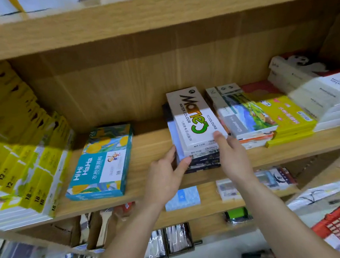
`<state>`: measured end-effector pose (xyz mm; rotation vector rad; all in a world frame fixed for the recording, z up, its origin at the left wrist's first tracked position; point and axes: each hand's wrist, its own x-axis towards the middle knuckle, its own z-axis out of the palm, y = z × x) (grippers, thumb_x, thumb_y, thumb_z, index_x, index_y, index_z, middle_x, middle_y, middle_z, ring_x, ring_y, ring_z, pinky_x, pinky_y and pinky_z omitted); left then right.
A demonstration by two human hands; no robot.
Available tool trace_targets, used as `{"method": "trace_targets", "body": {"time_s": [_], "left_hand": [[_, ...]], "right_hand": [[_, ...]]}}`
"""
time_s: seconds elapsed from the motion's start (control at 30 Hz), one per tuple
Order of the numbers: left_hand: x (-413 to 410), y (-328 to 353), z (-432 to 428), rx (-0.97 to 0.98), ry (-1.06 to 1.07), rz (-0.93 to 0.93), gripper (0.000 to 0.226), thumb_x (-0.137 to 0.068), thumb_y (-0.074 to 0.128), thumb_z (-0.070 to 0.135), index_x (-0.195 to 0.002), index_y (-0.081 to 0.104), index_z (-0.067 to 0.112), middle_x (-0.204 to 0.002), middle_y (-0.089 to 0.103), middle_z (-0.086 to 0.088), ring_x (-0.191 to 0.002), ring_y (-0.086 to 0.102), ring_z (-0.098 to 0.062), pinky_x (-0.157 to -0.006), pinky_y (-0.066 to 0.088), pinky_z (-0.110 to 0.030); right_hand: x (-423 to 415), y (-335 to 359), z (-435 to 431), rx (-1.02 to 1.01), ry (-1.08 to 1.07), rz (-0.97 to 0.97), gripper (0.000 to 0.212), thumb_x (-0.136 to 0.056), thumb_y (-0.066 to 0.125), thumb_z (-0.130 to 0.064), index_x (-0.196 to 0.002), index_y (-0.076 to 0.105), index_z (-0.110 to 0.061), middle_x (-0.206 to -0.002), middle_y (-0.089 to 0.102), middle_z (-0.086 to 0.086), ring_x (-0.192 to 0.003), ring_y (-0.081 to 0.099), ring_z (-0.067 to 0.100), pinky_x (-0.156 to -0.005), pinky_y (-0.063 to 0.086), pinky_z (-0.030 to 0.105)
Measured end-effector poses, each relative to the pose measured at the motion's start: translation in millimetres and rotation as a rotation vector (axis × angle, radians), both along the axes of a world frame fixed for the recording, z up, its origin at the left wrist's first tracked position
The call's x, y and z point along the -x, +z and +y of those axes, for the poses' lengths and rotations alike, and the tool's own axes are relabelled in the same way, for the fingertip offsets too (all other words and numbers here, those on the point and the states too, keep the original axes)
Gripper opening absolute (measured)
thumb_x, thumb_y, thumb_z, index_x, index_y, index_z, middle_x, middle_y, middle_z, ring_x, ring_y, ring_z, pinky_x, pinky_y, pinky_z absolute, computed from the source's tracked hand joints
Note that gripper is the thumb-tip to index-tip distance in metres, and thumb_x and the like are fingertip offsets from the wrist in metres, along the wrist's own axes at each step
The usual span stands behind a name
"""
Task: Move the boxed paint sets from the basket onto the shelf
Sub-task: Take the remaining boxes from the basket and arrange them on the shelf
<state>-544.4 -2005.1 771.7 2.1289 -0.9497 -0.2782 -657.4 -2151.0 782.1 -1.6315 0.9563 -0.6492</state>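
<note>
Where "Marie's" shows — hands steady stack.

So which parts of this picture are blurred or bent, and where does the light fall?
Head view: the shelf boards bow from the wide lens; the yellow boxes and white boxes at the edges smear; the top Marie's box reads sharp, half lit, half shaded.
</note>
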Motion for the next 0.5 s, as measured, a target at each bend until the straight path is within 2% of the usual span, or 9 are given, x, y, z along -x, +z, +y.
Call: {"method": "trace_targets", "body": {"time_s": [0.07, 0.13, 0.2, 0.27, 0.33, 0.37, 0.43, 0.5], "left_hand": [[0.0, 0.0, -13.6, -0.002, -0.005, -0.013, 0.061, -0.085, 0.041, 0.068, -0.130, 0.056, 0.030, -0.112, 0.077, 0.007, -0.101, 0.071, -0.021, -0.085, 0.056, -0.041], [0.3, -1.6, -17.6, 0.002, -0.002, -0.021, 0.060, -0.085, 0.040, 0.069, -0.127, 0.056, 0.030, -0.109, 0.077, 0.007, -0.098, 0.072, -0.021, -0.082, 0.056, -0.042], [0.9, -6.4, -15.7, 0.043, 0.014, 0.074, 0.060, -0.084, 0.049, 0.068, -0.133, 0.053, 0.035, -0.108, 0.076, 0.014, -0.098, 0.072, -0.015, -0.087, 0.057, -0.041], [0.0, -11.6, -14.4, 0.067, 0.030, 0.171, 0.068, -0.079, 0.064, 0.062, -0.141, 0.046, 0.042, -0.116, 0.073, 0.021, -0.107, 0.068, -0.007, -0.098, 0.054, -0.038], [-2.8, -15.1, -15.7, 0.020, 0.012, 0.152, 0.084, -0.081, 0.071, 0.054, -0.153, 0.031, 0.040, -0.131, 0.067, 0.015, -0.120, 0.062, -0.011, -0.106, 0.048, -0.039], [-4.8, -17.2, -17.8, -0.003, 0.000, 0.126, 0.086, -0.084, 0.071, 0.051, -0.156, 0.025, 0.038, -0.136, 0.065, 0.010, -0.124, 0.060, -0.015, -0.106, 0.047, -0.042], [-9.0, -21.7, -22.9, -0.023, -0.009, 0.094, 0.088, -0.086, 0.071, 0.047, -0.157, 0.020, 0.038, -0.137, 0.064, 0.004, -0.123, 0.060, -0.020, -0.105, 0.048, -0.044], [-8.8, -23.2, -26.8, 0.018, -0.020, 0.103, 0.085, -0.085, 0.073, 0.042, -0.154, 0.023, 0.047, -0.132, 0.066, 0.011, -0.120, 0.061, -0.011, -0.105, 0.049, -0.034]], "right_hand": [[-6.3, 2.5, -13.1, -0.015, 0.008, 0.007, 0.035, -0.101, 0.045, -0.056, -0.108, 0.066, -0.030, -0.098, 0.068, -0.022, -0.100, 0.063, 0.009, -0.082, 0.043, 0.032], [-8.3, 2.0, -15.3, -0.036, 0.045, -0.023, 0.041, -0.102, 0.045, -0.053, -0.134, 0.060, -0.032, -0.112, 0.061, -0.021, -0.112, 0.057, 0.010, -0.095, 0.040, 0.033], [-2.3, -3.0, -11.9, -0.097, 0.100, -0.063, 0.036, -0.103, 0.046, -0.051, -0.134, 0.058, -0.038, -0.110, 0.065, -0.033, -0.113, 0.061, 0.002, -0.094, 0.043, 0.026], [10.6, -11.0, -5.5, -0.081, 0.128, -0.069, 0.022, -0.104, 0.049, -0.043, -0.123, 0.059, -0.047, -0.106, 0.068, -0.040, -0.107, 0.061, -0.016, -0.084, 0.044, 0.010], [28.2, -19.8, 0.7, 0.027, 0.148, -0.068, 0.033, -0.104, 0.051, -0.022, -0.123, 0.059, -0.049, -0.111, 0.067, -0.043, -0.109, 0.059, -0.021, -0.085, 0.045, 0.003], [35.1, -22.8, 1.9, 0.088, 0.168, -0.053, 0.042, -0.102, 0.052, -0.012, -0.129, 0.060, -0.043, -0.117, 0.070, -0.035, -0.114, 0.060, -0.016, -0.093, 0.047, 0.008], [41.8, -26.5, -1.4, 0.206, 0.192, 0.020, 0.049, -0.097, 0.056, -0.003, -0.139, 0.058, -0.029, -0.126, 0.072, -0.017, -0.121, 0.064, 0.003, -0.102, 0.052, 0.030], [40.8, -29.9, -7.2, 0.306, 0.142, 0.121, 0.049, -0.093, 0.068, -0.009, -0.139, 0.058, -0.023, -0.123, 0.075, -0.010, -0.116, 0.069, 0.013, -0.097, 0.057, 0.041]]}}
